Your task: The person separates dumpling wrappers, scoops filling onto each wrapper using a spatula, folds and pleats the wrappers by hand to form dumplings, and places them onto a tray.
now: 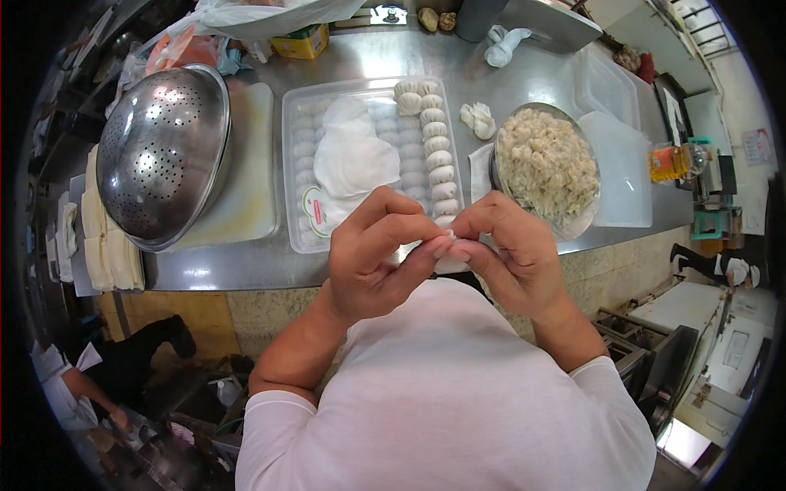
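Note:
My left hand [383,255] and my right hand [509,255] meet in front of my chest at the table's edge. The fingers of both pinch a small white dumpling [449,235], mostly hidden behind them. Just beyond is a clear plastic container [288,164] with a lid-like top. On it lie thin white dough wrappers [354,151] and a row of pleated dumplings [438,143] along its right side. More round pieces show faintly through the plastic. To the right stands a metal bowl of pale, chunky filling [547,159].
A metal colander [164,151] is upside down on a cutting board [260,164] at left. A crumpled white lump [477,120] sits between container and bowl. Clear plastic lids [618,176] and an oil bottle [667,163] are at right. Other people [70,385] are at the lower left and far right.

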The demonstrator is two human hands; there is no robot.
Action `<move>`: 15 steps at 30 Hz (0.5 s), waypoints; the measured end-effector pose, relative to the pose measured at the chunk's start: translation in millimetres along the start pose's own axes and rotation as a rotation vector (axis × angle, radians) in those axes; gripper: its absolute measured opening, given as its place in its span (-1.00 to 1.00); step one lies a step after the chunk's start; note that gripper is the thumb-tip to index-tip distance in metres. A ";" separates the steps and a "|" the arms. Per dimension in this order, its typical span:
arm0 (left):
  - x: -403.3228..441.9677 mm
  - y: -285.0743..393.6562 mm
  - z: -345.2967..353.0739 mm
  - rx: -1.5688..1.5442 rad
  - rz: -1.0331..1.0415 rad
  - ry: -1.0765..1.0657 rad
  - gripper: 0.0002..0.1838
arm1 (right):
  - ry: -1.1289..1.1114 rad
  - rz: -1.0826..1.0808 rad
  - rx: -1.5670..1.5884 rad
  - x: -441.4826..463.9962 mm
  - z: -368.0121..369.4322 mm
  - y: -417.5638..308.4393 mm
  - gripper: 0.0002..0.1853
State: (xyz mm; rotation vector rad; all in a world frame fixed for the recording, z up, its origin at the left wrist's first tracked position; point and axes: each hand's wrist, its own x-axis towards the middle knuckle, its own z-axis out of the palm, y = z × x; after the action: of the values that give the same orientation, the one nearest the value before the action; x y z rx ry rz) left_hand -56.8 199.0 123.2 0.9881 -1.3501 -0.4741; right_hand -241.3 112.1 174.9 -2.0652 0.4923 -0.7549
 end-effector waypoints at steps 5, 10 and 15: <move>-2.2 -25.5 6.4 -0.574 -0.330 -0.128 -0.59 | -0.060 -0.052 0.041 0.3 -6.1 21.8 -0.79; -11.6 -50.4 9.9 -1.457 -1.034 -0.315 -0.67 | -0.109 -0.112 -0.008 2.3 -10.5 50.0 -0.73; 5.3 -51.0 9.5 -1.048 -0.994 -0.037 -0.64 | 0.038 0.426 0.636 -4.2 -0.6 62.1 -0.74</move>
State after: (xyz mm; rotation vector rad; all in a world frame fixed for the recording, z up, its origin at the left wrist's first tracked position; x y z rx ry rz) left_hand -52.1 164.5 84.4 0.6584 -0.3694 -1.7281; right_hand -248.9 79.9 122.2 -1.3015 0.5956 -0.5929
